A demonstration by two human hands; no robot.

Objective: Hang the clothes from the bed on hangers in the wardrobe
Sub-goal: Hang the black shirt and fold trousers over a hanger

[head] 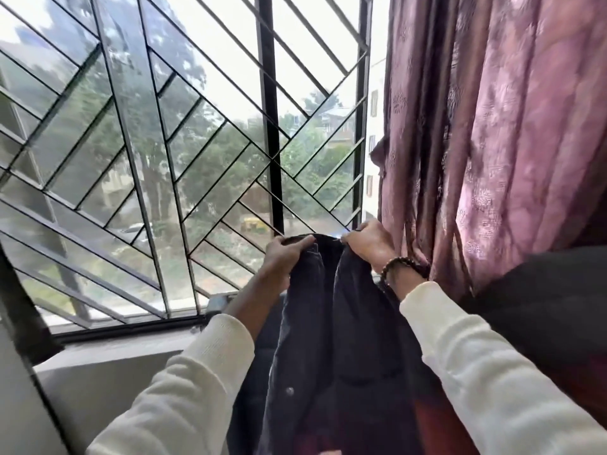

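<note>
A window (184,152) with a slanted metal grille (230,133) fills the view, with trees and buildings outside. A mauve patterned curtain (492,126) hangs at the right, and a grey sill (108,353) runs below. Both hands hold a dark garment (331,339) up before the window: the left hand (284,257) and the right hand (369,241) each grip its top edge. It hangs down between white sleeves (486,366), one button showing.

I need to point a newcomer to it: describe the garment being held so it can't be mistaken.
Start at the big window with the diagonal metal grille. Below its lower right corner, beside the mauve curtain, both hands hold up a dark jacket. Unlike the patterned curtain, it is plain charcoal with a snap button.
</note>
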